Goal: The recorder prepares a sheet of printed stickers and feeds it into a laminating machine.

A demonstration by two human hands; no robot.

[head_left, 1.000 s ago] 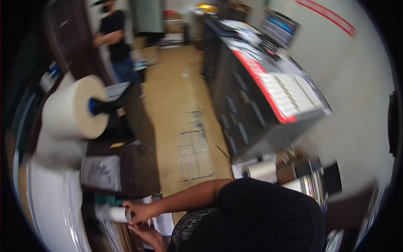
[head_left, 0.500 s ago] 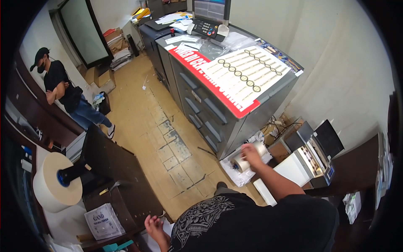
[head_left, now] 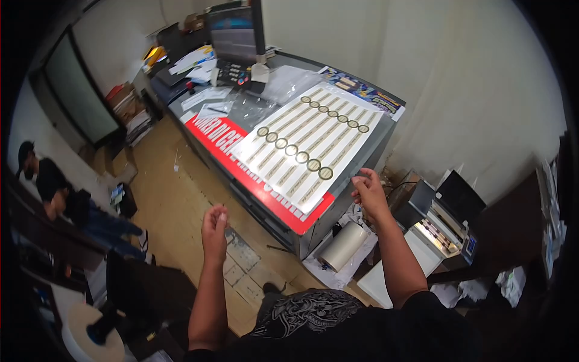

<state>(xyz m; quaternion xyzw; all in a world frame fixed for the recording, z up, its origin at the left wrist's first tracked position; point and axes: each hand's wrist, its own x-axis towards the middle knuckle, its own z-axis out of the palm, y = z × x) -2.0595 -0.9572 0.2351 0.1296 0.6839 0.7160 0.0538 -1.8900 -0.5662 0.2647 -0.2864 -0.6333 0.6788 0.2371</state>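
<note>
Both hands are raised in front of me, near the front end of a large grey printing machine. My left hand (head_left: 215, 234) hovers off the machine's front side, its fingers loosely curled and apart, with nothing seen in them. My right hand (head_left: 370, 192) is in the air just off the machine's right corner, fingers half bent and spread, also holding nothing. Between them, on the machine top, lies a white printed sheet (head_left: 288, 140) with rows of strips and dark round emblems. It partly covers a red signboard (head_left: 224, 139) with white lettering.
A roll of film (head_left: 344, 246) lies on white paper on the floor below my right hand. Right of it stands a smaller machine (head_left: 443, 226) with its lid up. A large pale roll (head_left: 90, 332) sits lower left. A person (head_left: 66, 193) stands at the far left.
My right hand has left the film roll and come up beside the machine corner. My left hand has risen forward from beside my body. The view has turned toward the machine.
</note>
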